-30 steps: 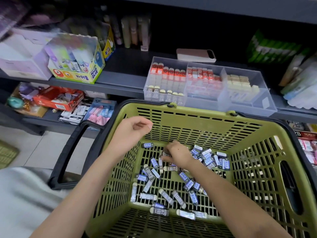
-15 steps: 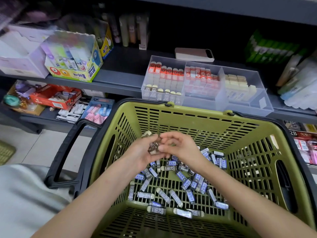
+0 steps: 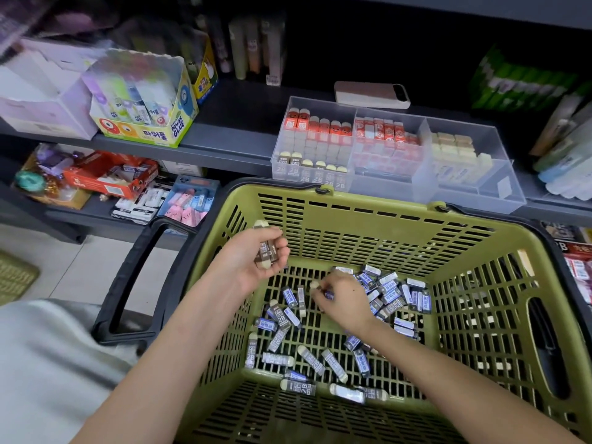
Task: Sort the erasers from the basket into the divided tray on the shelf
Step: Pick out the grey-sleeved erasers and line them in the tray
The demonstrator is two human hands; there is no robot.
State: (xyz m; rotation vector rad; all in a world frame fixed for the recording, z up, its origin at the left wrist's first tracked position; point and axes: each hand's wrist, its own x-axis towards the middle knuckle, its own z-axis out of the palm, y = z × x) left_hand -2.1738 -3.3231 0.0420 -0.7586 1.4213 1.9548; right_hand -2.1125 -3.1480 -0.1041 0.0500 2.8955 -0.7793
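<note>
Gripping sleeved erasers, slotted plastic basket

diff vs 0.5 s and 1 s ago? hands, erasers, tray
Half a second ago both hands met above the basket. Since then the right hand dropped back to the loose erasers and is pinching one, as it did a second ago. The left hand stayed raised, holding a small stack of erasers. The divided tray and basket look unchanged.
</note>
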